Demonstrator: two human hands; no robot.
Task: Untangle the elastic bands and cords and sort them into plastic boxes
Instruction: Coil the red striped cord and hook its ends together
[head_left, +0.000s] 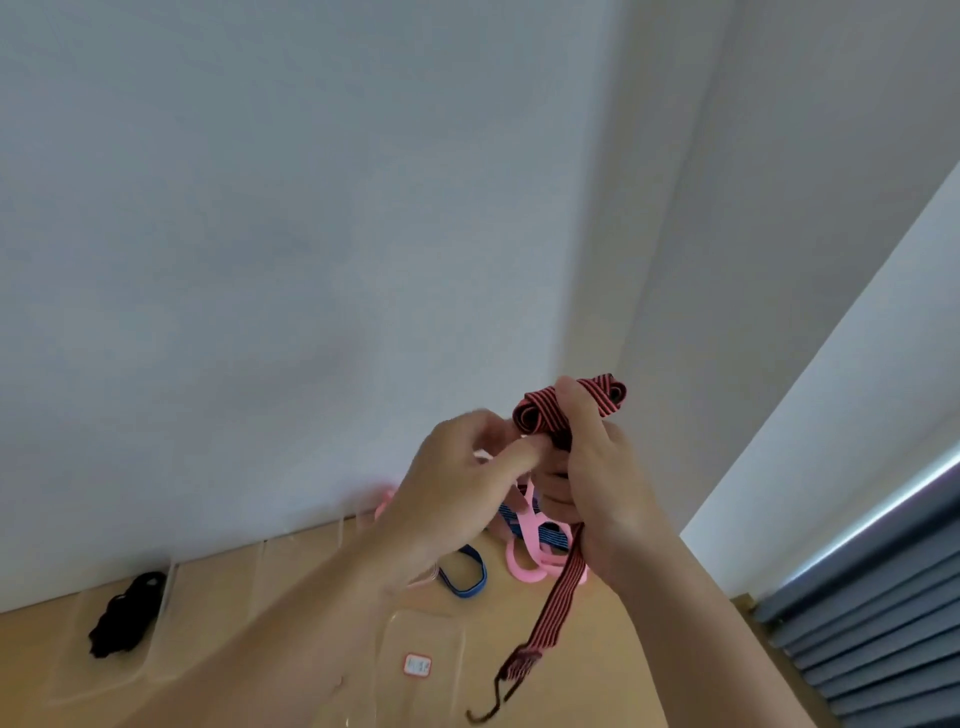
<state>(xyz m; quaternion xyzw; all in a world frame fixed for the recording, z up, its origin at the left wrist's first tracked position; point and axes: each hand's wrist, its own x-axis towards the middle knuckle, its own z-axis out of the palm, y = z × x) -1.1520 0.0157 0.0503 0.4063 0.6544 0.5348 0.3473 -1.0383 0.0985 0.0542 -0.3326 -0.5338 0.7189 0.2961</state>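
Note:
My right hand (602, 488) grips a red-and-black striped bungee cord (566, 408), folded into loops above my fist. Its free end hangs down to a dark metal hook (498, 696). My left hand (457, 488) is raised beside it, its fingertips pinching at the loops. Below my hands, on the wooden table (623, 649), lie tangled pink bands (527, 558) and a blue band (467, 579). A clear plastic box (119, 618) at the left holds a black bundle of cord.
A second clear plastic box (418, 660) with a small red-edged label stands in the middle of the table. A white wall rises behind the table. Grey-blue slats (872, 623) fill the lower right.

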